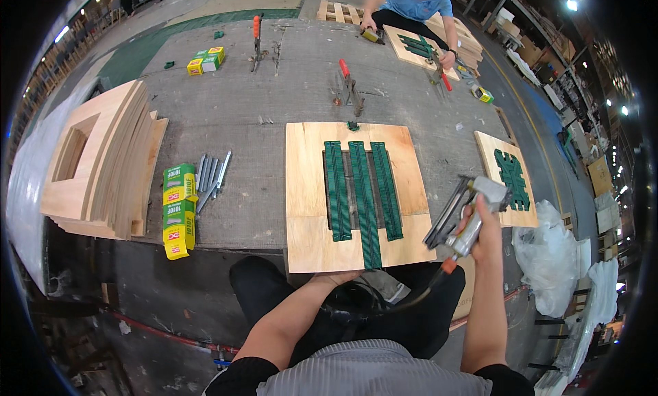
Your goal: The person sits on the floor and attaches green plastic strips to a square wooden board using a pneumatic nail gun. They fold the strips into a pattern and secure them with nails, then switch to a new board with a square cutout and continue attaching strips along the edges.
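A pale wooden seat frame (308, 183) with a rectangular opening lies in front of me on the table. Three dark green webbing straps (362, 183) run lengthwise over the opening; the middle one reaches the near edge. My left hand (334, 278) is at that near edge, its fingers hidden under the wood. My right hand (485, 230) is closed around a pneumatic staple gun (460, 218), held near the frame's right side. An orange fitting joins the gun to a dark air hose (428, 286).
At left stand a stack of wooden frames (103, 163), staple boxes (179, 211) and loose staple strips (211, 176). Toggle clamps (351, 91) rise beyond the frame. Another frame (495, 156) with green webbing lies right. Across the table, a person in blue (415, 5) handles a similar panel.
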A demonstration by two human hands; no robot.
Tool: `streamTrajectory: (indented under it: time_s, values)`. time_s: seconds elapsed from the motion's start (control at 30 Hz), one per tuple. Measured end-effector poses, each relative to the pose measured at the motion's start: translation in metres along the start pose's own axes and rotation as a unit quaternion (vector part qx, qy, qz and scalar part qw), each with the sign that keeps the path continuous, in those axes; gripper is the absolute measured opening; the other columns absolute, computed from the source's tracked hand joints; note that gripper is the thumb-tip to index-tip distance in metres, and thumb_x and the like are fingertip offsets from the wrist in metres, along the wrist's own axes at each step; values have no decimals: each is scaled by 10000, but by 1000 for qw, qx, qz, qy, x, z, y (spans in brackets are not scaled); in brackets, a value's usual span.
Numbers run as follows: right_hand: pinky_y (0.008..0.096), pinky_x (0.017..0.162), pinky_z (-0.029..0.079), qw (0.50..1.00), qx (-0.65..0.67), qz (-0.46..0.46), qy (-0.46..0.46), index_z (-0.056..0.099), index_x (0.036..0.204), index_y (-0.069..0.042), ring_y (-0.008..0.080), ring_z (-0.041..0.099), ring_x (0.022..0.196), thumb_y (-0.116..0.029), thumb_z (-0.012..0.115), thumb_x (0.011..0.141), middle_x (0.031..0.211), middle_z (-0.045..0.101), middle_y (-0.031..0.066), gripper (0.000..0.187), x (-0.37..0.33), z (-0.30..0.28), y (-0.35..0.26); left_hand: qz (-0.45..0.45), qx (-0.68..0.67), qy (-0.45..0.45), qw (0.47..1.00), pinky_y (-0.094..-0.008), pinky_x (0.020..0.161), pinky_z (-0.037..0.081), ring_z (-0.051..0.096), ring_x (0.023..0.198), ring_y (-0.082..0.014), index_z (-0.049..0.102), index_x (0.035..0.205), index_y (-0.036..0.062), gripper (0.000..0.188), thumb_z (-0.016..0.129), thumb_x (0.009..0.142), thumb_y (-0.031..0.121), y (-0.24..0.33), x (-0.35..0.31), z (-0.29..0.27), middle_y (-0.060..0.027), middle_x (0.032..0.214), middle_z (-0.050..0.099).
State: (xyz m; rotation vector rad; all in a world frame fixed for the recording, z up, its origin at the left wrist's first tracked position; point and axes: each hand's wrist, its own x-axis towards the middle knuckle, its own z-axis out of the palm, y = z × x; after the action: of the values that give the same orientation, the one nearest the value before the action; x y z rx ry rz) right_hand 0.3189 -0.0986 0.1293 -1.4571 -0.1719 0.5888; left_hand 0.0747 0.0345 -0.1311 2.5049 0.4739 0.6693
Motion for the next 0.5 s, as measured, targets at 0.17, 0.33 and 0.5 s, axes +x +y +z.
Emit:
streamTrajectory:
  time_s: [0.17, 0.33, 0.5]
  values:
    - [346, 452, 513, 985, -139, 52, -82, 609, 1082, -38, 189, 624, 512, -208, 739, 967, 820, 674, 91, 243, -56, 27, 51, -12, -69, -3, 998, -484, 999, 514, 647, 1133, -291, 620, 1229, 190, 386, 438, 1015, 456, 2, 2, 3, -73, 1214, 683]
    - [299, 445, 494, 953, -229, 110, -164, 616, 1144, 9, 168, 636, 546, -123, 737, 958, 881, 662, 69, 258, -85, 53, 85, -44, -238, -34, 970, -462, 1072, 487, 610, 1232, -271, 580, 1315, 190, 442, 386, 1038, 475, 2, 0, 8, -68, 1302, 660]
    - [276, 443, 481, 941, -261, 107, -187, 612, 1175, -1, 136, 626, 547, -116, 712, 978, 887, 655, 52, 250, -87, 77, 90, -78, -569, 83, 814, -446, 1133, 456, 582, 1296, -261, 548, 1370, 193, 476, 355, 1052, 490, -13, -4, 28, -60, 1360, 640]
